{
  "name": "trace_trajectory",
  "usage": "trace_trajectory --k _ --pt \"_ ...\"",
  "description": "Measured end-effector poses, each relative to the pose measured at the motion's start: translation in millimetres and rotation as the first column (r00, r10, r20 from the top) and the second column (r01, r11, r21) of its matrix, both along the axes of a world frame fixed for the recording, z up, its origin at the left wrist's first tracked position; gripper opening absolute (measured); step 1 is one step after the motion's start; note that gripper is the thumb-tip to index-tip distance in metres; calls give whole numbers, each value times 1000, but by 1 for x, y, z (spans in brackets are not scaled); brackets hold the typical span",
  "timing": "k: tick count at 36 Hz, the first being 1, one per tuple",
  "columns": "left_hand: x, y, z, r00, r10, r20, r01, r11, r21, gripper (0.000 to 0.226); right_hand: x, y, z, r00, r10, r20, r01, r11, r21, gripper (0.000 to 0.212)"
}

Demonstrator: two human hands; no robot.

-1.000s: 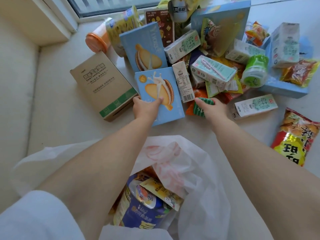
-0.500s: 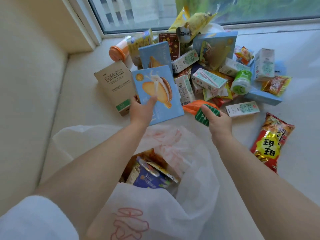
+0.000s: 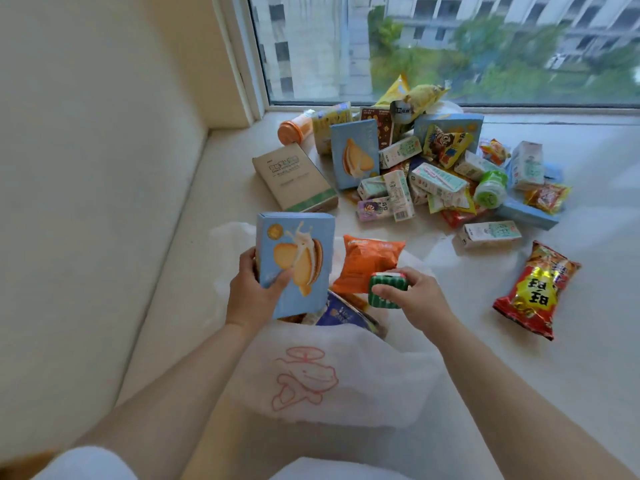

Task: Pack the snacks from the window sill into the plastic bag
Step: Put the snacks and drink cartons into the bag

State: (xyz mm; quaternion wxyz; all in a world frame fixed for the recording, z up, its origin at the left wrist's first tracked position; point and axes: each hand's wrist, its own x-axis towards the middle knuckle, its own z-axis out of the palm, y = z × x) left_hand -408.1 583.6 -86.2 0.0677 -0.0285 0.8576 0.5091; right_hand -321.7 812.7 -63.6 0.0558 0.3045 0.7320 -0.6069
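Observation:
My left hand (image 3: 254,292) grips a blue biscuit box (image 3: 296,261) upright over the mouth of the white plastic bag (image 3: 332,382). My right hand (image 3: 412,296) holds a small green striped pack (image 3: 386,289) together with an orange snack packet (image 3: 367,261), also above the bag's opening. Inside the bag a dark blue package (image 3: 341,315) shows. The bag carries a red line drawing on its near side. A heap of snacks (image 3: 429,174) lies on the window sill (image 3: 588,341) beyond.
A brown cardboard box (image 3: 294,178) lies left of the heap, an orange-lidded jar (image 3: 294,128) behind it. A red and yellow crisp bag (image 3: 535,289) lies apart at the right, a small milk carton (image 3: 490,233) above it. The wall stands at the left, the window behind.
Both hands have pulled back from the heap toward the bag, lifting the blue box, the green pack and the orange packet over its opening. The view has tilted up.

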Motion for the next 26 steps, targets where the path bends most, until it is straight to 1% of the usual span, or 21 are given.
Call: trace_trajectory --k 2,4,7,9,12,15,16,18,19,20,22,23,24,26 --pt "5 -15 -2 996 -93 13 94 994 -60 67 8 -2 -2 999 44 26 -44 999 1 25" --pt "8 -28 -2 976 -212 48 216 963 -158 61 15 -3 -3 991 125 39 -127 991 42 23" --pt "7 -47 3 911 -385 151 413 852 -322 58 25 -9 -5 967 245 71 -252 961 113 22" --pt "5 -60 4 870 -436 232 493 776 -392 59 30 -13 -7 955 278 104 -291 946 141 25" --pt "3 -79 0 827 -458 327 562 707 -429 63 34 -17 -7 932 339 129 -360 911 204 29" --pt "3 -90 -5 794 -478 375 605 675 -422 67 34 -21 -3 878 452 156 -477 814 331 27" --pt "2 -92 -6 785 -481 392 617 672 -410 70 35 -23 -1 848 495 189 -528 760 379 25" --pt "1 -95 -6 744 -507 435 662 643 -384 75 35 -27 2 763 579 287 -641 622 450 32" --pt "1 -96 -5 704 -538 463 707 591 -389 75 35 -29 3 720 607 336 -688 562 459 36" --pt "3 -96 -4 649 -577 495 760 503 -411 73 35 -32 4 678 630 377 -729 515 451 39" --pt "7 -92 -5 533 -643 551 831 273 -486 68 34 -37 7 601 662 448 -796 445 410 41" --pt "10 -89 -6 494 -661 565 833 172 -527 66 34 -39 8 560 672 484 -826 415 381 42" --pt "13 -86 -8 471 -674 569 820 96 -565 64 35 -41 8 518 679 520 -855 383 350 43" --pt "20 -76 -13 451 -704 549 771 -2 -637 65 36 -42 9 441 681 585 -897 314 311 45"
